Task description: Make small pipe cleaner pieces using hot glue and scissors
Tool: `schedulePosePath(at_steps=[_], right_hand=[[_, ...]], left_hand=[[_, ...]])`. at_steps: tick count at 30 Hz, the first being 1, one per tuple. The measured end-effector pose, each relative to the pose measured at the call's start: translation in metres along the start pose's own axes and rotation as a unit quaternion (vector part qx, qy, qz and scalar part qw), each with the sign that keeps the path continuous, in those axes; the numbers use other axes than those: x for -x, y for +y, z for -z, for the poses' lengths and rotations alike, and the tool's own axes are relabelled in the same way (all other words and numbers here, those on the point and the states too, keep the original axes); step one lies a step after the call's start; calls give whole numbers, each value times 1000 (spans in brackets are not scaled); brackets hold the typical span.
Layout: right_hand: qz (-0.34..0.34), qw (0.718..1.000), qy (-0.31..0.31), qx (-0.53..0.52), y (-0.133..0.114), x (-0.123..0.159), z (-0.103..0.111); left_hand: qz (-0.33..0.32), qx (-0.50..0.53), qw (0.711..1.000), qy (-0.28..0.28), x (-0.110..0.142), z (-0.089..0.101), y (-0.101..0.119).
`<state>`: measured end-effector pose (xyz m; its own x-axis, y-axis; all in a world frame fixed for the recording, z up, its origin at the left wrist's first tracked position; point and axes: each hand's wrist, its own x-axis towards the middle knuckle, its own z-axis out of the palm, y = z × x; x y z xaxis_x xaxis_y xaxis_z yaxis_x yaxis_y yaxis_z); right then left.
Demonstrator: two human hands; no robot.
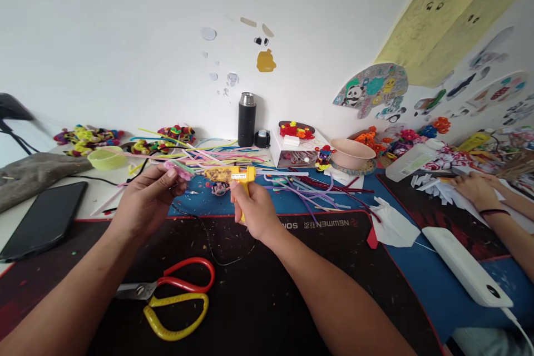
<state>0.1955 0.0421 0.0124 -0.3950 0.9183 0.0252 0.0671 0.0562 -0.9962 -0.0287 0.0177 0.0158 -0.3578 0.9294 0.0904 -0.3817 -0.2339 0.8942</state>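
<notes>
My left hand (144,200) pinches a small fuzzy pink and green pipe-cleaner piece (180,170) between thumb and fingers. Wrapped round the handle of a yellow hot glue gun (221,174) is my right hand (259,214). The gun's nozzle points left, close to the piece; whether they touch I cannot tell. A clear glue stick (287,173) sticks out of the gun's back end. Below my hands, scissors (142,291) with one red and one yellow handle lie on the black mat (250,311). A small pipe-cleaner figure (219,189) lies behind the gun.
Loose pipe cleaners (308,194) spread behind my hands. A black flask (247,122), a white box (277,153) and a pink bowl (352,151) stand by the wall. A phone (45,219) lies left. At right are a white power bank (465,267) and another person's hand (475,192).
</notes>
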Motion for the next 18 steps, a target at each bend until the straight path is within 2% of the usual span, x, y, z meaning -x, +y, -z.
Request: schedulePosePath(at_steps=[5, 18], right_hand=[[-2, 1000, 0, -1, -1, 1, -1], [10, 1000, -9, -10, 6, 2, -3]], left_hand=[[0, 5, 1000, 13, 1, -3, 2], [-10, -25, 1000, -6, 1, -2, -1]])
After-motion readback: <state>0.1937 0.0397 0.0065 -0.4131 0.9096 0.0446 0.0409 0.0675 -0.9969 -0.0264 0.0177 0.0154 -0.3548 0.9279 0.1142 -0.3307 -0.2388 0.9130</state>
